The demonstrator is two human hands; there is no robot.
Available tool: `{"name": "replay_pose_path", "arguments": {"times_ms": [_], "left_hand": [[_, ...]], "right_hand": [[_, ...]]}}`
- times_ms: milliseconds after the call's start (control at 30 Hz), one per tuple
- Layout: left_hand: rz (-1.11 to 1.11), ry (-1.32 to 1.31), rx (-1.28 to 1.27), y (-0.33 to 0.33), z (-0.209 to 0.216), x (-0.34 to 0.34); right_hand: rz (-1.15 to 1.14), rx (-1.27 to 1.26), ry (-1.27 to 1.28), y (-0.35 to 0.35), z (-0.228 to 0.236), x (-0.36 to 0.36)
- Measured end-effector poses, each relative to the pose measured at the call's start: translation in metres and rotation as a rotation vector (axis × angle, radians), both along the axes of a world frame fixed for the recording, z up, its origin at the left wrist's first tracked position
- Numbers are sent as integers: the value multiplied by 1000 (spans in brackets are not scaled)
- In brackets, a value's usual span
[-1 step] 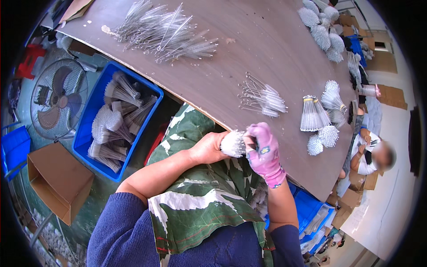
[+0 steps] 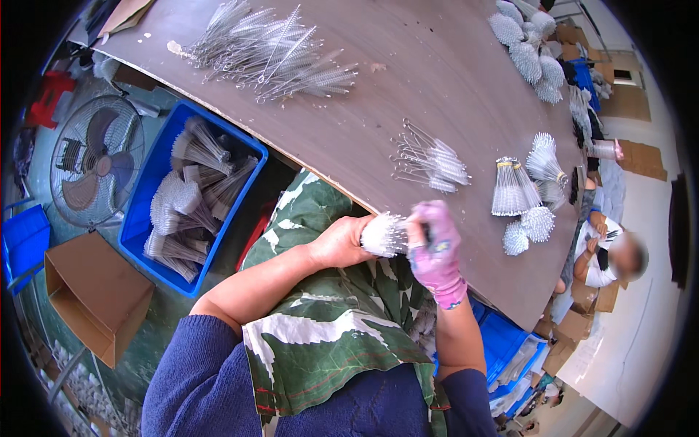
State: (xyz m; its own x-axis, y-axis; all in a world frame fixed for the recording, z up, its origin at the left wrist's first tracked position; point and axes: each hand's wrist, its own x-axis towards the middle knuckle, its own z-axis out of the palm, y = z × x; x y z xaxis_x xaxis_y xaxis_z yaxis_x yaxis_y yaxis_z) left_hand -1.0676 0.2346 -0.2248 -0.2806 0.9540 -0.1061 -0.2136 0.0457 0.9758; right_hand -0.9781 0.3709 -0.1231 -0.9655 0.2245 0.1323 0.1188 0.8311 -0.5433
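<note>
My left hand is closed around a bundle of small wire brushes, their white tips facing right, just off the table's near edge. Close beside those tips is my right hand, in a pink flowered glove with a bare fingertip showing. Its fingers are curled and partly blurred; whatever they may hold cannot be made out. Beyond my hands a small pile of loose wire brushes with looped ends lies on the brown table. To the right of that pile are several banded brush bundles.
A larger heap of brushes lies at the far left of the table. On the left stand a blue bin of bundles, a fan and a cardboard box. More bundles sit at the far right; another person is beyond the table.
My right hand has shifted slightly to the right, away from the brush tips, and is more blurred. My left hand and the bundle stay in place.
</note>
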Motion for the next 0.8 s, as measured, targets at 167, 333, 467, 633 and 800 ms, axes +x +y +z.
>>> {"name": "replay_pose_path", "arguments": {"times_ms": [167,333,467,633,800], "left_hand": [[-26,60,-30,-3,-8,-1],[-45,29,-43,-3,-4,1],[-43,102,-83,-3,4,2],[11,161,-107,-4,3,4],[27,132,-67,-3,6,3]], "right_hand": [[-675,-868,486,13,16,-1],[-862,-1002,520,35,-11,10],[-901,-1108,561,41,-24,16],[-835,-958,454,34,-18,24],[-312,-641,104,-14,9,19]]}}
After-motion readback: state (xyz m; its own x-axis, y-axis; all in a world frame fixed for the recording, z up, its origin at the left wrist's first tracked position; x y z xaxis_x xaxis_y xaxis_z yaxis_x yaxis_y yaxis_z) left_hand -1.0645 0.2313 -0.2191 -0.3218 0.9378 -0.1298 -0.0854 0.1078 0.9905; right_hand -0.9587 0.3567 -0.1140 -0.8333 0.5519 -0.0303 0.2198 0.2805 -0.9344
